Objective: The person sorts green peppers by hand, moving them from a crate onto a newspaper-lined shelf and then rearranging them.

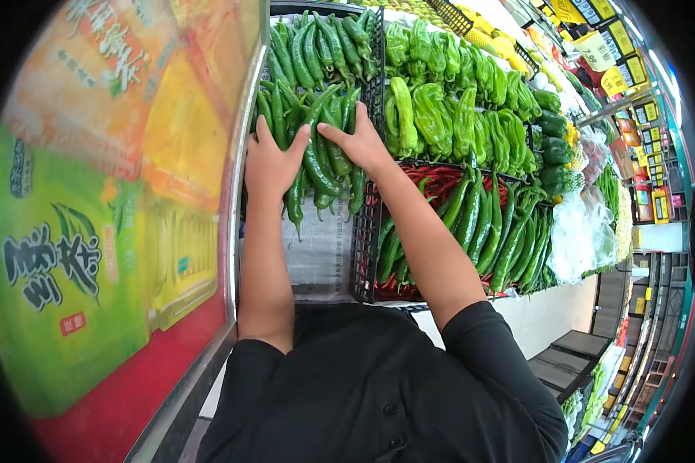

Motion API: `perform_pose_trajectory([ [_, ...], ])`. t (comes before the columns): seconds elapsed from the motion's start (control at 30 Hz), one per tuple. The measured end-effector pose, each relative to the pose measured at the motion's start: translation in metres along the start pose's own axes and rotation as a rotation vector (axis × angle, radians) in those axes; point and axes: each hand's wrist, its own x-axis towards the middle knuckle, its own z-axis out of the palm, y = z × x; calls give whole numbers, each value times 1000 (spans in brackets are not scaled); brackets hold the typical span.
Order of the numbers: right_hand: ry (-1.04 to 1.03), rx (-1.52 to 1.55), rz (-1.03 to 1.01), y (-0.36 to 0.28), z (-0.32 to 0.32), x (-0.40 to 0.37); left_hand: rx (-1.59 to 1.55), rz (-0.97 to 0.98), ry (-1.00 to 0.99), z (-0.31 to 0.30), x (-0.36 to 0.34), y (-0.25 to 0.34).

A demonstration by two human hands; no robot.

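A bunch of long green chili peppers lies between my two hands, some of their tips hanging over bare paper. My left hand clasps the bunch from the left, thumb on top and the other fingers partly hidden. From the right, my right hand presses on the same bunch, its thumb pointing inward across the peppers. Behind them, more long green chili peppers lie in a row at the far end of the black crate. Printed paper lines the crate's near part.
Lighter green peppers fill the crate to the right. Nearer stand dark green chilies over red chilies. A printed advertising panel with a metal edge borders the left side. Plastic bags hang at the right.
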Motion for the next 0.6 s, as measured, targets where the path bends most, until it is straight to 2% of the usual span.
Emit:
perform_pose_trajectory([
  [0.1,-33,-28,143,1,-1,12,-12,-79,-67,4,20,3],
  [0.2,-37,-29,196,3,1,18,0,-103,-108,8,32,4],
  [0.37,-25,52,161,8,7,5,37,-88,-152,-1,12,13],
  [0.47,-39,210,141,-12,4,-22,7,-65,-121,-6,-6,15],
  [0.6,-24,359,151,-16,13,-42,-142,-34,-105,-6,-15,7],
])
